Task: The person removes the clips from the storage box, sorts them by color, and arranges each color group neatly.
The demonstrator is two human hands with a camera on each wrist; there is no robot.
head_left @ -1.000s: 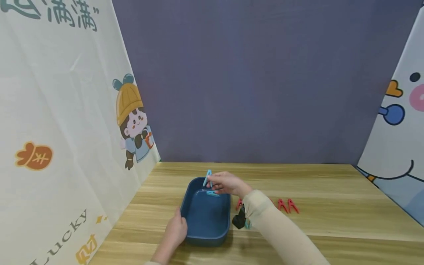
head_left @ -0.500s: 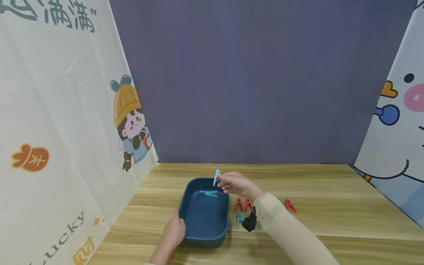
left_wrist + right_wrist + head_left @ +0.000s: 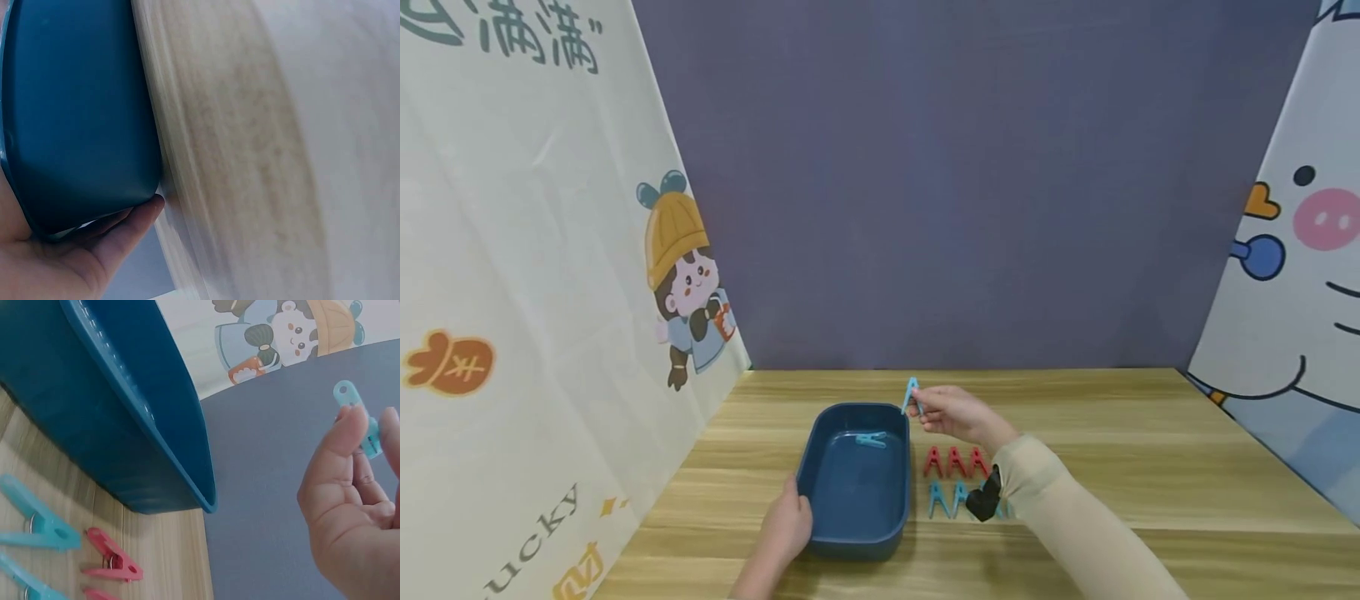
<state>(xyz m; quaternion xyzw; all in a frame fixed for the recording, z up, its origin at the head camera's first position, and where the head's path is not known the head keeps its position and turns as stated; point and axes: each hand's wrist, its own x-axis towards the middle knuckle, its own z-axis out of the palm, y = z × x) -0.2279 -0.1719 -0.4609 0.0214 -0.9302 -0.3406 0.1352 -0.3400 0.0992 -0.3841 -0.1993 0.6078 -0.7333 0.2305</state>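
Observation:
My right hand [image 3: 955, 414] pinches a light blue clothespin [image 3: 912, 395] between thumb and fingers, above the far right corner of a dark blue plastic bin [image 3: 853, 504]. In the right wrist view, the pinched clothespin [image 3: 355, 412] is partly hidden by the fingertips. Another light blue clothespin [image 3: 871, 439] lies in the far end of the bin. My left hand [image 3: 786, 523] grips the bin's left side, with the thumb up near the rim. Seen from the left wrist, fingers [image 3: 128, 234] curl under the bin's end.
Right of the bin, red clothespins [image 3: 955, 461] lie in a row on the wooden table [image 3: 1097, 492]. Nearer to me is a row of light blue clothespins [image 3: 937, 498]. My right forearm and a black wrist device [image 3: 985, 498] hide part of both rows.
My right hand has moved right with the clothespin, from over the bin's far end to its far right corner. More of the table clothespins show. My left hand keeps its hold.

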